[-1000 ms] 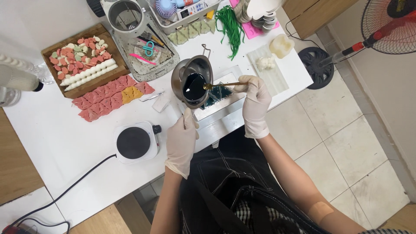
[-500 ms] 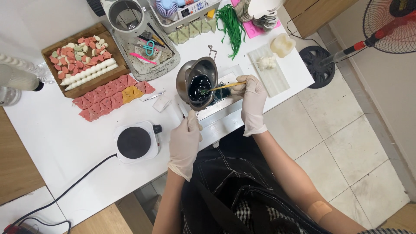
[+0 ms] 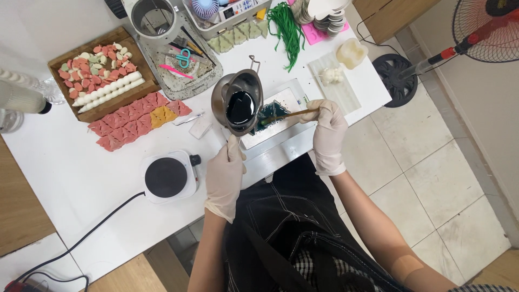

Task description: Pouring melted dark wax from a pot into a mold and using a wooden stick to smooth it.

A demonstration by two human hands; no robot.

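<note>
Left hand [image 3: 224, 176] grips pot [image 3: 238, 100] handle, tilted over tray [image 3: 275, 116] near table's front edge; right hand [image 3: 327, 130] pinches stick [image 3: 284, 114]. Pouring step; next needs steady tilt.

2 gloved hands, left [image 3: 224, 176] & right [image 3: 328, 130]; 1 metal pouring pot [image 3: 238, 100]; 1 hot plate [image 3: 167, 177]; 1 wooden tray [image 3: 65, 59]; 1 scissors [image 3: 184, 55]; 1 fan [image 3: 486, 24].
</note>
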